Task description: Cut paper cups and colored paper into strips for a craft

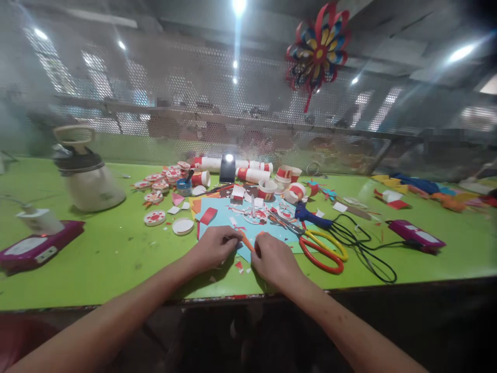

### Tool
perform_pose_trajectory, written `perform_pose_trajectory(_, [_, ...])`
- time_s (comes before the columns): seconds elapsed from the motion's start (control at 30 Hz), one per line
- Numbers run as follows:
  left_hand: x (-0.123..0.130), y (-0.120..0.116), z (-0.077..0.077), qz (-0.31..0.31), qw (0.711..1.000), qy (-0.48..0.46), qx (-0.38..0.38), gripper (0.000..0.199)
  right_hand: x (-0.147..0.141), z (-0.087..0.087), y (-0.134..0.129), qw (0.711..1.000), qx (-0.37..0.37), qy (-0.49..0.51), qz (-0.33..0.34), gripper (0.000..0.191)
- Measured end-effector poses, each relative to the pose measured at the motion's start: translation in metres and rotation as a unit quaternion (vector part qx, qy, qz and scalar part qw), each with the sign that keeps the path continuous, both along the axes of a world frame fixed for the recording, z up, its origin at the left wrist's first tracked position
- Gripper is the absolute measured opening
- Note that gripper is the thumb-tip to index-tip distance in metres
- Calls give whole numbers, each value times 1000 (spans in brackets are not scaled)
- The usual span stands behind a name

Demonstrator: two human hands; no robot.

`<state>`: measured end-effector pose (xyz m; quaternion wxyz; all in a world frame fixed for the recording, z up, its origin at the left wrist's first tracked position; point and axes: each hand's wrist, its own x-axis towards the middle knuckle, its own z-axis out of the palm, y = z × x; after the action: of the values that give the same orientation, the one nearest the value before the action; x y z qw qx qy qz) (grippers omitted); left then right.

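Note:
Both my hands are close together over the front part of a light blue sheet of paper (221, 205). Between them runs a narrow strip of orange paper (247, 241). My left hand (221, 243) pinches its left end, fingertips pressed together. At the other end my right hand (274, 258) is curled around the strip, with its fingertips partly hidden. Scissors with red and yellow handles (316, 250) lie just right of my right hand, blades pointing left. A small red paper piece (208, 216) rests on the sheet beyond my left hand.
Paper cups (267, 189) and stacked cup rolls (254, 174) stand behind the sheet. Round patterned discs (155, 217) lie to the left. A purple power strip (416, 235) with a black cable is at right, another power strip (42, 243) at left, near a beige sprayer-like container (91, 184).

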<state>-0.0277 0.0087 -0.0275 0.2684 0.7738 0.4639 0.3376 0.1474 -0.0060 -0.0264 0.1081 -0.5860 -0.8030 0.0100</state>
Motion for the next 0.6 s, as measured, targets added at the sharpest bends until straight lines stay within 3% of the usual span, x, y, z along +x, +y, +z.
perform_pose_trajectory(0.13, [0, -11, 15, 1, 1000, -13, -20, 26, 6, -5, 5, 992, -32, 120, -24, 17])
perform_pose_trajectory(0.27, [3, -18, 28, 3, 998, -54, -45, 21, 21, -6, 8, 952, -55, 301, -17, 18])
perform_pose_trajectory(0.43, [23, -7, 29, 25, 980, -162, -115, 21, 39, 1, 9, 846, -101, 524, 14, 20])
perform_pose_trajectory(0.6, [53, 6, 28, 4, 932, -311, -188, 27, 39, 2, 13, 738, -166, 653, 45, 27])
